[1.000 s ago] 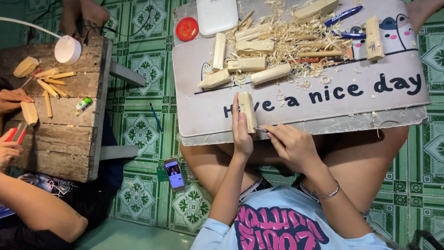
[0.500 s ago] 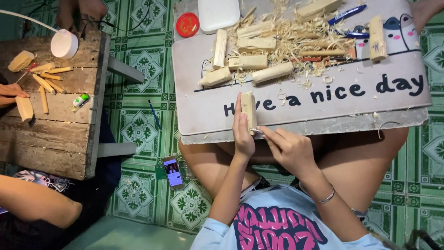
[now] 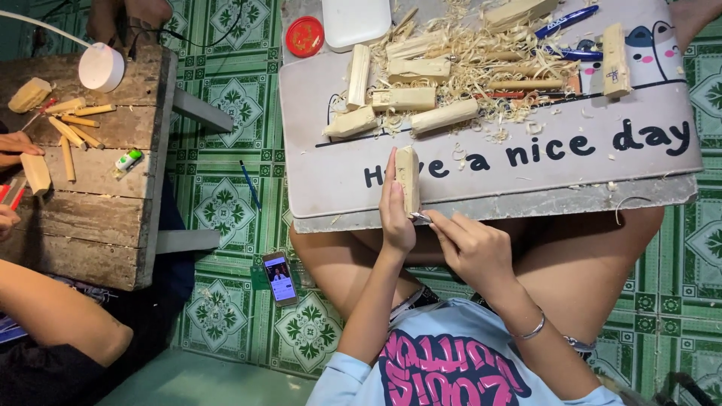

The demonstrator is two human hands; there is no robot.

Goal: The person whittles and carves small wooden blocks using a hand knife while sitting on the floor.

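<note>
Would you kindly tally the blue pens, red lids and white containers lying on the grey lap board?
Blue pens: 2
Red lid: 1
White container: 1
Total: 4

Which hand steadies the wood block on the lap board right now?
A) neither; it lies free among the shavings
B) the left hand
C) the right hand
B: the left hand presses the upright wood block against the lap board, while the right hand works a small blade at its base.
</note>
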